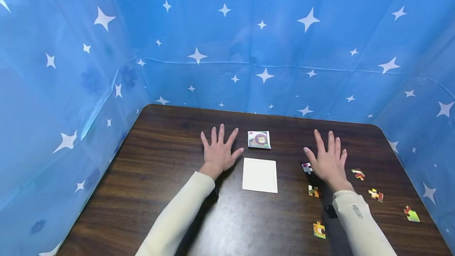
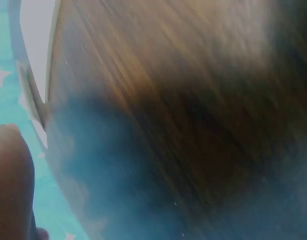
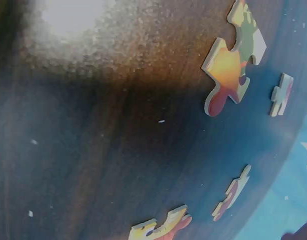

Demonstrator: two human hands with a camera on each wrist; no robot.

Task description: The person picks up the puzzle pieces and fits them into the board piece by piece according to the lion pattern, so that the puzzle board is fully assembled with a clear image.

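My left hand (image 1: pixel 217 154) is spread over the table, fingers straight and apart, holding nothing. Just right of it lie a square white puzzle tray (image 1: pixel 259 175) and, behind the tray, a small picture card (image 1: pixel 259 140) with a lion on it. Spread the same way and holding nothing, my right hand (image 1: pixel 328 165) is among loose jigsaw pieces. A purple-and-white jigsaw piece (image 1: pixel 306 168) shows beside its thumb, partly hidden, and a red one (image 1: pixel 358 174) lies to its right. In the left wrist view only the thumb (image 2: pixel 12 180) is plain, with the tray's edge (image 2: pixel 39 50) beyond.
Further jigsaw pieces lie around the right forearm: an orange-and-green one (image 1: pixel 313 191), a lion-face one (image 1: pixel 319 230), a yellow-red one (image 1: pixel 375 195) and a green one (image 1: pixel 412 214) near the right edge. A blue starred curtain (image 1: pixel 227 42) surrounds the dark wooden table (image 1: pixel 142 192).
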